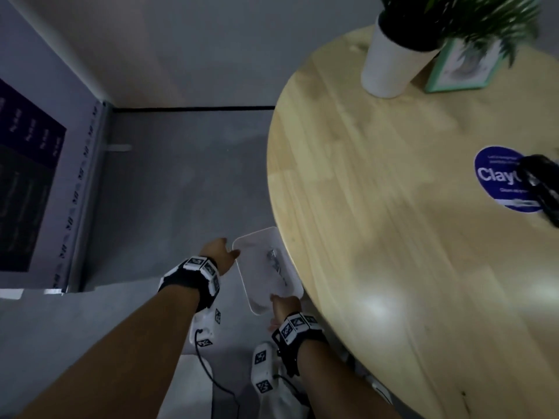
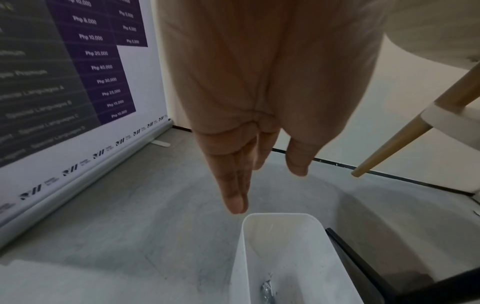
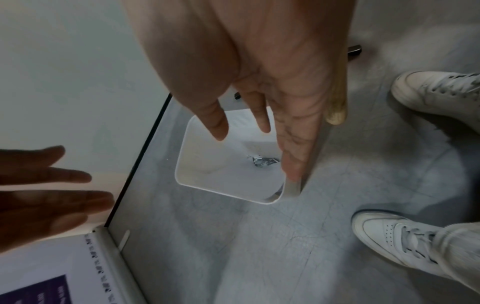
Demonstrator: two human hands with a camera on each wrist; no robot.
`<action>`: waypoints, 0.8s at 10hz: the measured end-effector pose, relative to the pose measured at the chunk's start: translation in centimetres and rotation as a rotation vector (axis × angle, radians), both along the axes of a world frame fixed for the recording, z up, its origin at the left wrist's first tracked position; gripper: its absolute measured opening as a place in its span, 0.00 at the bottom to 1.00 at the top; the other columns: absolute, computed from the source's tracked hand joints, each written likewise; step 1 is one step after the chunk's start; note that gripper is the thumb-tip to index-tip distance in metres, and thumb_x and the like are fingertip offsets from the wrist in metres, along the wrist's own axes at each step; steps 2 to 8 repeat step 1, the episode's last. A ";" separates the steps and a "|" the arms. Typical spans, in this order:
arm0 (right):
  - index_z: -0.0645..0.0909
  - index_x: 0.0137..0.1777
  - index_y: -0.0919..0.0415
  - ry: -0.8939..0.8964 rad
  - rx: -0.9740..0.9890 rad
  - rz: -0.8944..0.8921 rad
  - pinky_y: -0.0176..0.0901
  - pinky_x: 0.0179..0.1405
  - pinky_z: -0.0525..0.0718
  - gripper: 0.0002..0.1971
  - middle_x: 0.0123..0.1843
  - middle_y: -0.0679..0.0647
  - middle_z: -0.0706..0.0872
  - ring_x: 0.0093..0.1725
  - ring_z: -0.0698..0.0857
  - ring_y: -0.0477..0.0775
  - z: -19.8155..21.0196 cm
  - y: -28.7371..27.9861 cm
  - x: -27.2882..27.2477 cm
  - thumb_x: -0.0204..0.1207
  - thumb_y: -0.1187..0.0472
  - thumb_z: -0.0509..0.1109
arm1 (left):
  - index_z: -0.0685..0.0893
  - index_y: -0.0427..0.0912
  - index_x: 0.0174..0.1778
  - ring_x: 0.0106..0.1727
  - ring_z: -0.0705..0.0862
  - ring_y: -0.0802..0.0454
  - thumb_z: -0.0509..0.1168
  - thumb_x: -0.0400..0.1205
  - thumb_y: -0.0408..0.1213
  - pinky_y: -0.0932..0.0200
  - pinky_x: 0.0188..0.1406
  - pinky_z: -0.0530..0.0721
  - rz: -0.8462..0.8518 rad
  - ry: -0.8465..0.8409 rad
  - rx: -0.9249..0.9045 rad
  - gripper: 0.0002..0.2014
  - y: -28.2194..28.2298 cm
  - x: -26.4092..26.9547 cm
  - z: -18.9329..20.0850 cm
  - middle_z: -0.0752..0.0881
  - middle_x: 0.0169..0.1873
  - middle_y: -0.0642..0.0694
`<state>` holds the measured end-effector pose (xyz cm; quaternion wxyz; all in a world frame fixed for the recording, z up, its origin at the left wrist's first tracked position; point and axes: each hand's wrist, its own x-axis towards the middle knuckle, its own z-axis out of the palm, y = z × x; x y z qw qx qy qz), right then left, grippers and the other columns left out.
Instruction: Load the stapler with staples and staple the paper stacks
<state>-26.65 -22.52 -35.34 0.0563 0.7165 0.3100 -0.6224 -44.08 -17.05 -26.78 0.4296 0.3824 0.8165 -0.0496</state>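
Both arms reach down beside the round wooden table (image 1: 393, 207) toward a white bin (image 1: 257, 294) standing on the grey floor (image 1: 181, 192), tucked just under the table's near-left edge. The left hand (image 1: 219, 252) hangs at the bin's far-left corner with its fingers (image 2: 235, 185) straight and together, holding nothing; the wrist view shows the fingertips just above the rim, and I cannot tell if they touch it. The right hand (image 1: 284, 305) is at the bin's near end, its fingers (image 3: 293, 144) straight and spread, lying along the bin's side wall at the rim, with nothing gripped. At the bottom of the bin lies a small crumpled silvery scrap (image 3: 263, 161). A dark object that may be the stapler (image 1: 541, 186) sits at the table's right edge, half over a blue round sticker (image 1: 496, 176), well apart from both hands. A white plant pot (image 1: 390, 55) and a green-framed picture (image 1: 462, 68) stand at the table's far side. A printed price banner (image 2: 78, 82) stands to the left, and white sneakers (image 3: 389, 234) are planted near the bin
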 end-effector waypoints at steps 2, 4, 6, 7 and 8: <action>0.76 0.69 0.70 0.047 -0.001 0.079 0.56 0.65 0.83 0.27 0.67 0.67 0.83 0.65 0.83 0.66 3.2 -0.6 0.0 0.76 0.51 0.61 | 0.67 0.35 0.80 0.78 0.71 0.39 0.60 0.85 0.46 0.52 0.76 0.69 0.011 -0.014 -0.014 0.29 -1.1 -0.5 2.0 0.70 0.79 0.37; 0.76 0.69 0.70 0.047 -0.001 0.079 0.56 0.65 0.83 0.27 0.67 0.67 0.83 0.65 0.83 0.66 3.2 -0.6 0.0 0.76 0.51 0.61 | 0.67 0.35 0.80 0.78 0.71 0.39 0.60 0.85 0.46 0.52 0.76 0.69 0.011 -0.014 -0.014 0.29 -1.1 -0.5 2.0 0.70 0.79 0.37; 0.76 0.69 0.70 0.047 -0.001 0.079 0.56 0.65 0.83 0.27 0.67 0.67 0.83 0.65 0.83 0.66 3.2 -0.6 0.0 0.76 0.51 0.61 | 0.67 0.35 0.80 0.78 0.71 0.39 0.60 0.85 0.46 0.52 0.76 0.69 0.011 -0.014 -0.014 0.29 -1.1 -0.5 2.0 0.70 0.79 0.37; 0.76 0.69 0.70 0.047 -0.001 0.079 0.56 0.65 0.83 0.27 0.67 0.67 0.83 0.65 0.83 0.66 3.2 -0.6 0.0 0.76 0.51 0.61 | 0.67 0.35 0.80 0.78 0.71 0.39 0.60 0.85 0.46 0.52 0.76 0.69 0.011 -0.014 -0.014 0.29 -1.1 -0.5 2.0 0.70 0.79 0.37; 0.76 0.69 0.70 0.047 -0.001 0.079 0.56 0.65 0.83 0.27 0.67 0.67 0.83 0.65 0.83 0.66 3.2 -0.6 0.0 0.76 0.51 0.61 | 0.67 0.35 0.80 0.78 0.71 0.39 0.60 0.85 0.46 0.52 0.76 0.69 0.011 -0.014 -0.014 0.29 -1.1 -0.5 2.0 0.70 0.79 0.37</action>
